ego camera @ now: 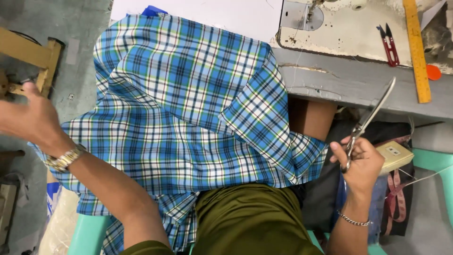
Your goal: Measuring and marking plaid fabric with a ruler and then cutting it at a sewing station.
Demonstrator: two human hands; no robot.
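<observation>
A blue, white and green plaid cloth [188,99] drapes from the table's edge down over my lap. My right hand [361,165], with a thin chain on its wrist, grips large metal scissors [370,115], blades closed and pointing up toward the table edge. My left hand [30,118], with a gold watch on its wrist, reaches out to the far left beyond the cloth, next to a wooden frame [33,54]. Its fingers are curled, and whether they hold anything is hidden.
A worn sewing machine base [349,33] sits on the grey table [358,85], with red thread snips [389,45], a yellow ruler [417,52] and an orange disc [433,72]. A beige box [396,156] and a measuring tape [398,198] lie at the right. I sit on a teal chair [89,231].
</observation>
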